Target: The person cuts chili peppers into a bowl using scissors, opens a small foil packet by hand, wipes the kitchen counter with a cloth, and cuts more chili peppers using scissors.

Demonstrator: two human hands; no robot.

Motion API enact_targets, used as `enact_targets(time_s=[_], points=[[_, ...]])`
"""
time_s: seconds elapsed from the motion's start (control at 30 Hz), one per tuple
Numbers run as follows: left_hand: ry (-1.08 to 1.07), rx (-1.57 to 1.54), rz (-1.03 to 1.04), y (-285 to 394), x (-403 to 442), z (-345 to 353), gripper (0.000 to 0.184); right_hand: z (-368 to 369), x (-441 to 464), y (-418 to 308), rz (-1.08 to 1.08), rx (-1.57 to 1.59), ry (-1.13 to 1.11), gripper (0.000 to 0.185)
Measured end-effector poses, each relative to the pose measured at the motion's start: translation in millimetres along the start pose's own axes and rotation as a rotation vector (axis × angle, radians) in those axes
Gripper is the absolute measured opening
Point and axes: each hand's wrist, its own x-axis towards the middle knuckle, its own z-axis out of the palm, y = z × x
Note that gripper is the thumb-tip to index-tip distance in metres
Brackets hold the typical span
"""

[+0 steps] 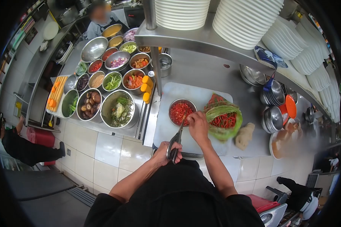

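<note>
A board (161, 128) tops the steel kitchen counter (201, 70); left hand (165, 154) grips scissors (179, 135); right hand (198, 126) curls, its grip unclear.

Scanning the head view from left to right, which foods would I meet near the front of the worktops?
Orange and yellow sticks, cut green pieces, mushrooms, chopped greens, chopped red chillies, longer red chillies, a ginger-like root.

Chopped chillies (181, 114), bright red flecked with pale yellow, show in a silver bowl (183, 100). The cutting board (163, 132) is white, the scissors (176, 139) black and grey. Whole chillies (220, 122) are deep red inside a pale green bag (236, 123); the ginger (245, 136) is tan. 3 bottle caps (146, 88) are orange-yellow, stacked plates (182, 15) white, a cloth (271, 56) blue patterned with white.
</note>
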Motion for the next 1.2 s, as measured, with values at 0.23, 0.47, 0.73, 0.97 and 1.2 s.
enact_targets(time_s=[0.23,0.47,0.73,0.97,1.2], points=[[-0.176,-0.267,-0.063,1,-1,3,0.032,2,-1,-8,0.011,0.002,0.049,0.004],[0.001,-0.036,0.028,-1,2,1,0.034,3,-4,-4,-0.022,-0.026,0.067,0.003],[-0.091,-0.214,0.046,-10,2,-5,0.032,-6,14,-25,0.012,0.158,0.147,0.007],[-0.148,-0.131,0.091,-16,5,-7,0.038,27,61,-147,-0.354,0.464,0.054,0.006],[-0.153,-0.170,0.212,-24,2,-12,0.030,33,75,-171,-0.389,0.457,0.065,0.022]])
